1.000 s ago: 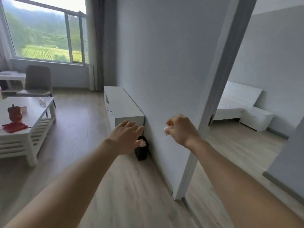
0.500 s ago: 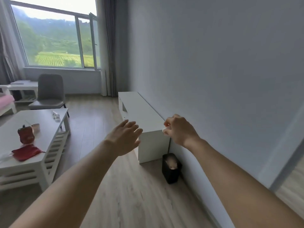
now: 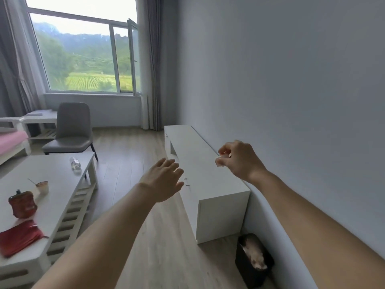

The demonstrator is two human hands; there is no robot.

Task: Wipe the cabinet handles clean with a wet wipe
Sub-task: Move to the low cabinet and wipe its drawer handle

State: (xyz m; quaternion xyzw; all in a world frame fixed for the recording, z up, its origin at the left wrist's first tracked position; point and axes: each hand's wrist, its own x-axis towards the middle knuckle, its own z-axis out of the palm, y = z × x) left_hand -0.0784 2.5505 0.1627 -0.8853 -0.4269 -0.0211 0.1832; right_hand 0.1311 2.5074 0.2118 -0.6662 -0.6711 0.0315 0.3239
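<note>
Pale wood-plank flooring (image 3: 127, 161) runs up to a big window (image 3: 83, 59) with grey curtains, looking out on green fields. Along the blue-grey painted wall (image 3: 291, 101) on the right stands a long, low white cabinet (image 3: 208, 184), its back against the wall and its near end square and sharp-edged. A small white cabinet handle (image 3: 187, 182) juts from its front top edge, and another shows further along.

Both bare arms are stretched forward. The left hand (image 3: 164, 180) hangs over the cabinet's front edge, fingers loosely spread and holding nothing, its fingertips just beside the near handle. The right hand (image 3: 241, 159) is above the cabinet top, thumb and fingers pinching a small folded white wet wipe (image 3: 220, 161).

A black waste bin (image 3: 245, 274) with crumpled paper inside sits on the floor just past the cabinet's near end, close to the wall. Left of the open strip of floor is a white coffee table with a slatted lower shelf (image 3: 58, 184), carrying a red pouch (image 3: 22, 204), a red cloth (image 3: 18, 236), a small cup (image 3: 42, 186) and a clear plastic bottle (image 3: 75, 163) lying on its side. A grey padded chair (image 3: 71, 130) stands behind it. Print on the pouch is too blurred to read.
</note>
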